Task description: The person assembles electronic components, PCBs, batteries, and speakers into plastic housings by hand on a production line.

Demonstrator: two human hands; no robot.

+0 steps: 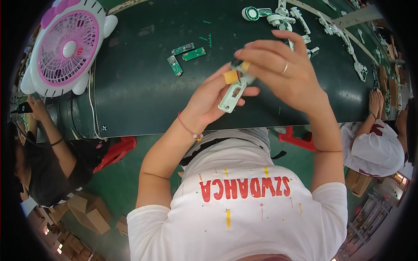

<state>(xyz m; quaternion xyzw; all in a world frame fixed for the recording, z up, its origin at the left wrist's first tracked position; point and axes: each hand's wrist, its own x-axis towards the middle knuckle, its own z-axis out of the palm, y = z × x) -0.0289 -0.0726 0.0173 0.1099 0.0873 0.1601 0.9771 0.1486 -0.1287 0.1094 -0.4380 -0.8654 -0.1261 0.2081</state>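
Observation:
A pale green plastic housing (232, 97), long and hollow with an open slot, is tilted above the table edge. My left hand (208, 96) is closed round it, with a yellow finger cover on the thumb. My right hand (285, 69) bends over the housing's upper end, fingers pinched by a small dark part (236, 65). What exactly those fingertips grip is blurred and partly hidden. Left of my hands lie three green circuit boards, one of them flat and longish (193, 54).
Thin green strips (210, 40) lie beyond the boards. Several pale handheld fan parts (281, 19) are heaped at the far right. A pink and white fan (67, 50) stands at the left, with a cable (91, 100) beside it. People sit at both sides, near red stools (115, 153).

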